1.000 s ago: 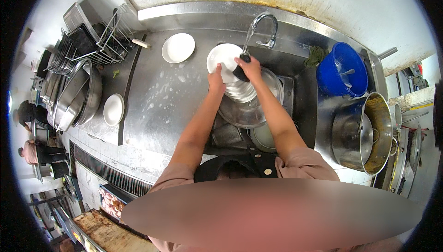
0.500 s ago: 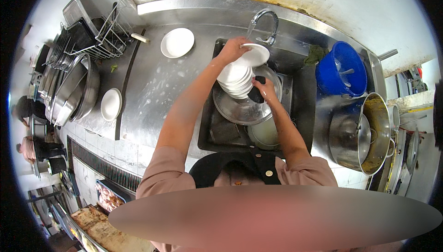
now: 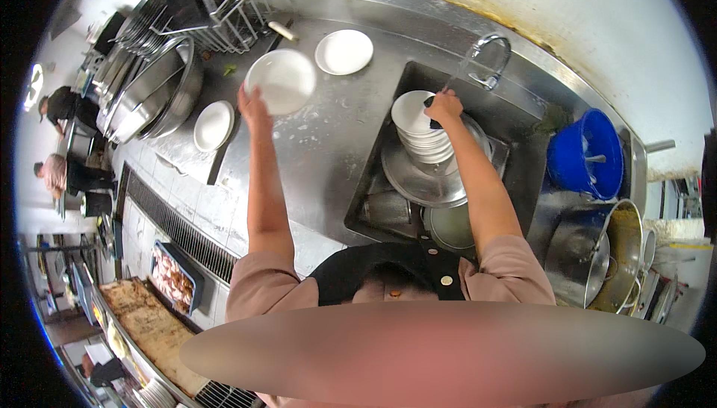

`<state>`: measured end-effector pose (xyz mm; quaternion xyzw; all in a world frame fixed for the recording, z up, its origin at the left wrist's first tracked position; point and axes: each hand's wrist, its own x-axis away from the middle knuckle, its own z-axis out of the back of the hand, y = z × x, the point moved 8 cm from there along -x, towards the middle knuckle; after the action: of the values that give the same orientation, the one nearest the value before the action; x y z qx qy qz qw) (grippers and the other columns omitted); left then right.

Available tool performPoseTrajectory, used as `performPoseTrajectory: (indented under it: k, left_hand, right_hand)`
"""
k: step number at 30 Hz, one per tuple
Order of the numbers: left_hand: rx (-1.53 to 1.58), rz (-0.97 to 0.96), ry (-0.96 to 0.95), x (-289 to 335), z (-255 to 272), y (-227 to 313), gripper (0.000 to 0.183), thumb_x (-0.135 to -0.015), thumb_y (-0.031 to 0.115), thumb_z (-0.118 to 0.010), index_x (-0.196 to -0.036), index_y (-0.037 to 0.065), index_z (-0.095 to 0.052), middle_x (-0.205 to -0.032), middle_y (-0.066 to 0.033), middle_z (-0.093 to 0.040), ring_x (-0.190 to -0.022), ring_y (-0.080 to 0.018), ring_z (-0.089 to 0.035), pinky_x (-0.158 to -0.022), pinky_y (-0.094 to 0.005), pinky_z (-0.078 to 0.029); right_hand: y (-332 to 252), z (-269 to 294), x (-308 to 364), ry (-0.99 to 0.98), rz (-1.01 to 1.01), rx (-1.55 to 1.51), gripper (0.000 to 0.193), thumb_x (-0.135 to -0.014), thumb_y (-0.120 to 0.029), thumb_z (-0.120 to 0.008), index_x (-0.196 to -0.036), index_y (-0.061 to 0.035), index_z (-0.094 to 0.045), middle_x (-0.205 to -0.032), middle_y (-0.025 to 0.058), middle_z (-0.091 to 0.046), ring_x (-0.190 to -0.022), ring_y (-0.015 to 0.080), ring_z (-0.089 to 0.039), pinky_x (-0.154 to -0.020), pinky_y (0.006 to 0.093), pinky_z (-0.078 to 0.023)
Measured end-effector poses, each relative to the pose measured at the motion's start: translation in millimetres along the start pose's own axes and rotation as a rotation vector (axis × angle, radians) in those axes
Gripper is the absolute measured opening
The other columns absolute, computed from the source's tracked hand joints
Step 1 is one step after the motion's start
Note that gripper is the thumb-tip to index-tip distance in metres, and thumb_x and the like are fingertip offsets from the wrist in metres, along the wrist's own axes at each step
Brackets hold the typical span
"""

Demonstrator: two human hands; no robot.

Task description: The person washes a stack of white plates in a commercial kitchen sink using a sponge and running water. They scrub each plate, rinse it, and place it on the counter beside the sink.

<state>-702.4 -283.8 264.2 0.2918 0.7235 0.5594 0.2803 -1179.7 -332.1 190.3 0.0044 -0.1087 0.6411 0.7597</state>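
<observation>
My left hand [image 3: 256,111] grips the edge of a white plate [image 3: 284,83] and holds it above the steel counter [image 3: 325,132]. My right hand [image 3: 447,107] is closed around a dark sponge [image 3: 432,110], partly hidden by the fingers, against the top of a stack of white plates [image 3: 423,144]. That stack stands in a round metal basin [image 3: 405,182] inside the dark sink [image 3: 523,184]. Water runs from the curved faucet [image 3: 499,37] just behind my right hand. Two more white plates, one oval [image 3: 344,52] and one smaller [image 3: 213,126], lie on the counter to the left.
Right of the sink stand a blue bucket [image 3: 586,156] and large metal pots [image 3: 626,251]. Metal bowls [image 3: 146,98] and a wire rack [image 3: 235,23] crowd the far left. A tray of what looks like raw meat [image 3: 173,277] sits lower left. Other people [image 3: 69,109] work beyond.
My left hand has carried the plate left from over the sink to above the counter. My right hand has moved from the stack's side to its top with the sponge. The view has shifted.
</observation>
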Motion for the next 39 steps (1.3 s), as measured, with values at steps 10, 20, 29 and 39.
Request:
performPoseTrajectory:
  k: [10,20,29,39]
  left_hand:
    - [0.157,-0.013,0.683,-30.1,230.0,-42.2,0.057,-0.073,0.001,-0.044,-0.127,0.005,-0.026,-0.119,-0.0206,-0.039,-0.106,-0.0309,-0.046,-0.086,-0.044,-0.043]
    - [-0.952,0.547,0.519,-50.8,218.2,-31.3,0.064,-0.073,0.022,-0.058,-0.126,-0.002,-0.033,-0.124,-0.024,-0.034,-0.119,-0.0386,-0.031,-0.095,-0.0438,-0.034]
    - [-0.063,0.43,0.615,-84.4,215.9,-69.2,0.048,-0.072,0.012,-0.061,-0.113,-0.005,-0.045,-0.099,-0.019,-0.053,-0.082,-0.0296,-0.055,-0.055,-0.0373,-0.045]
    - [-0.929,-0.448,0.692,-31.8,81.1,-10.4,0.053,-0.073,0.024,-0.064,-0.113,-0.005,-0.044,-0.113,-0.0196,-0.047,-0.105,-0.0306,-0.047,-0.091,-0.0412,-0.035]
  right_hand:
    - [7.2,4.2,-8.8,-0.096,-0.004,-0.083,0.046,-0.067,-0.036,-0.066,-0.1,-0.0045,-0.061,-0.108,0.0169,-0.058,-0.097,0.032,-0.058,-0.083,0.0392,-0.046]
    - [31.9,29.3,-2.1,0.212,0.064,-0.356,0.042,-0.068,-0.03,-0.064,-0.102,-0.006,-0.057,-0.098,0.0194,-0.06,-0.092,0.0361,-0.057,-0.08,0.0414,-0.044]
    - [38.1,39.1,1.6,0.259,0.155,-0.463,0.043,-0.067,-0.03,-0.066,-0.1,-0.0051,-0.058,-0.095,0.019,-0.061,-0.091,0.036,-0.057,-0.078,0.0413,-0.044]
    - [43.4,12.8,14.1,-0.131,0.033,-1.338,0.042,-0.071,-0.015,-0.07,-0.105,0.0021,-0.052,-0.085,0.0076,-0.059,-0.075,0.0141,-0.056,-0.068,0.0274,-0.045]
